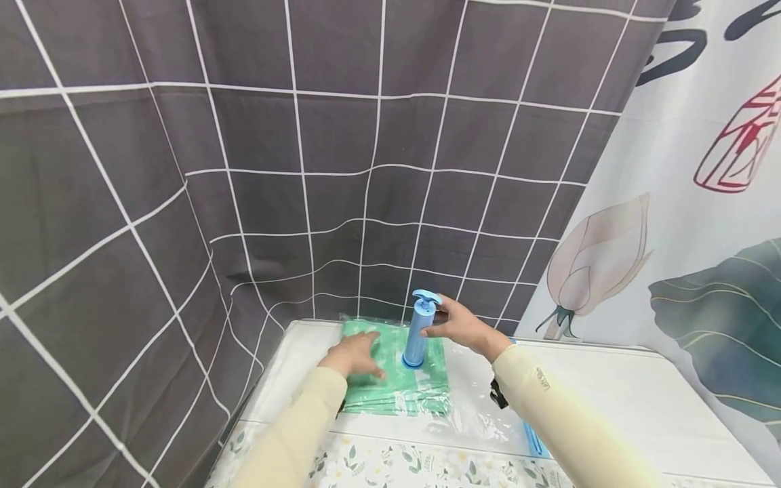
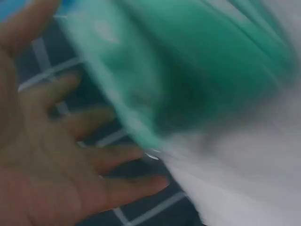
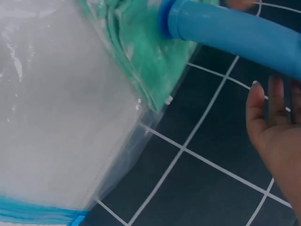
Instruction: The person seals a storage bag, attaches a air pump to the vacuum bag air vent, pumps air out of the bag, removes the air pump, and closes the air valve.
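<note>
A blue hand pump (image 1: 417, 332) with a T-shaped handle stands upright on a clear plastic bag (image 3: 61, 108). Folded green fabric (image 1: 372, 400) with pale patches lies within the bag. My right hand (image 1: 454, 324) is at the pump's upper right side, thumb and fingers parted around it. In the right wrist view, its fingertips (image 3: 256, 92) come up to the barrel, the nearest one showing a gap. Over the fabric's left part, my left hand (image 1: 356, 354) spreads its fingers, palm down. The left wrist view is blurred, with the left hand (image 2: 56, 160) beside the fabric.
A blue zip strip (image 1: 533, 440) runs along the bag's right end, partly behind my right sleeve. The white tabletop (image 1: 610, 379) has a floral cloth (image 1: 366, 461) along its front. Dark gridded curtain (image 1: 342, 135) hangs directly behind and at the left.
</note>
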The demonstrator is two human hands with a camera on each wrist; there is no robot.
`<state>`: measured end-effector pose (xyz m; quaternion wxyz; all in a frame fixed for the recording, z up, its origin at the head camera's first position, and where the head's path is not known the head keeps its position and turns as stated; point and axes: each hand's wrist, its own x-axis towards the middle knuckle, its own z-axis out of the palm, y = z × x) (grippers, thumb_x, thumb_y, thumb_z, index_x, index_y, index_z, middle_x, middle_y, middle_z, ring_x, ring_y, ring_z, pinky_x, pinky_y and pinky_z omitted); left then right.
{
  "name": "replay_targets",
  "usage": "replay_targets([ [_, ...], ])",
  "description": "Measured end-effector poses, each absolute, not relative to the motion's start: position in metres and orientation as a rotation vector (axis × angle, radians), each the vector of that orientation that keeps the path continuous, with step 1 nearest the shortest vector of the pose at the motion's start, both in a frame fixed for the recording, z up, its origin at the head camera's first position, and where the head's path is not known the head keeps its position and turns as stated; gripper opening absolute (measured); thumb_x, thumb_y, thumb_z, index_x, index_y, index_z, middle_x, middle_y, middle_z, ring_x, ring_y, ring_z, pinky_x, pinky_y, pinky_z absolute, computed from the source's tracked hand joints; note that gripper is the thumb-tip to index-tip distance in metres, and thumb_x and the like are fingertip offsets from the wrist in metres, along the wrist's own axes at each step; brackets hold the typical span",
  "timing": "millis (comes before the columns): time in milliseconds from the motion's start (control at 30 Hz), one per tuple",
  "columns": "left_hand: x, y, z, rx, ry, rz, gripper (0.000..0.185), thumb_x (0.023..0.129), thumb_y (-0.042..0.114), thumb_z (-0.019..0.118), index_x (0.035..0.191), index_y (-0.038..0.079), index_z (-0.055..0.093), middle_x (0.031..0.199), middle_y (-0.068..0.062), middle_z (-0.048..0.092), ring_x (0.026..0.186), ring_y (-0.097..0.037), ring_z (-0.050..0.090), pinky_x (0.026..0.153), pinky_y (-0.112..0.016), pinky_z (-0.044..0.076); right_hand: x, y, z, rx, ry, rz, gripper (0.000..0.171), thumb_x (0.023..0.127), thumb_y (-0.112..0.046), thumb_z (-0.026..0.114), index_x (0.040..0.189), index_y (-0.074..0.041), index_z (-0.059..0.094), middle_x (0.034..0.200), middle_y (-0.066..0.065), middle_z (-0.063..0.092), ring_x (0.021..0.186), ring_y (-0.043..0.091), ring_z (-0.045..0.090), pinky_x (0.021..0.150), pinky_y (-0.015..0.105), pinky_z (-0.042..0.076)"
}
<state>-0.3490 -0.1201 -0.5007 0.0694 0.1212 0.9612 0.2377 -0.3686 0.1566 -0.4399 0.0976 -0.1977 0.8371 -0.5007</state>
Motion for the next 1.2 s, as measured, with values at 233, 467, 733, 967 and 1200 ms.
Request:
replay_targets([
  [233, -0.330, -0.061, -0.484, 0.387, 2.911, 1.353, 0.092, 0.085, 0.047, 0.102, 0.155, 0.007, 0.058, 0.148, -0.020, 0.073, 0.134, -0.041, 0.072, 0.111, -0.059, 0.064, -0.367, 0.158, -0.430, -0.635, 2.448, -1.505, 0.058, 0.101, -0.006, 0.082, 0.155, -0.007, 0.061, 0.148, 0.017, 0.074, 0.152, 0.044, 0.064, 0.121, 0.056, 0.062],
  [467, -0.333, -0.036, -0.502, 0.289, 2.998, 1.571, 0.068, 0.086, 0.037, 0.102, 0.135, 0.010, 0.064, 0.128, -0.013, 0.076, 0.116, -0.034, 0.075, 0.099, -0.054, 0.067, -0.361, 0.148, -0.432, -0.607, 2.499, -1.494, 0.051, 0.102, -0.012, 0.084, 0.148, -0.002, 0.064, 0.143, 0.020, 0.076, 0.140, 0.039, 0.073, 0.116, 0.053, 0.065],
  [733, -0.343, -0.045, -0.505, 0.505, 2.797, 1.615, 0.048, 0.101, 0.017, 0.086, 0.144, 0.008, 0.067, 0.141, -0.018, 0.077, 0.134, -0.041, 0.074, 0.110, -0.059, 0.066, -0.357, 0.142, -0.435, -0.551, 2.679, -1.424, 0.047, 0.100, -0.022, 0.090, 0.136, -0.006, 0.065, 0.122, 0.013, 0.074, 0.104, 0.018, 0.075, 0.095, 0.038, 0.066],
  [967, -0.351, -0.055, -0.497, 0.591, 2.582, 1.609, 0.065, 0.104, 0.013, 0.080, 0.163, 0.005, 0.054, 0.162, -0.024, 0.065, 0.151, -0.048, 0.063, 0.121, -0.066, 0.058, -0.360, 0.150, -0.429, -0.658, 2.494, -1.532, 0.064, 0.102, -0.011, 0.084, 0.159, -0.002, 0.056, 0.155, 0.024, 0.064, 0.138, 0.033, 0.070, 0.114, 0.045, 0.064],
  [1200, -0.336, -0.039, -0.504, 0.340, 2.709, 1.714, 0.082, 0.094, 0.026, 0.095, 0.156, 0.001, 0.048, 0.153, -0.027, 0.062, 0.143, -0.046, 0.063, 0.119, -0.063, 0.058, -0.361, 0.155, -0.420, -0.640, 2.469, -1.508, 0.064, 0.101, -0.009, 0.082, 0.159, 0.002, 0.057, 0.152, 0.021, 0.069, 0.147, 0.042, 0.066, 0.120, 0.054, 0.062],
])
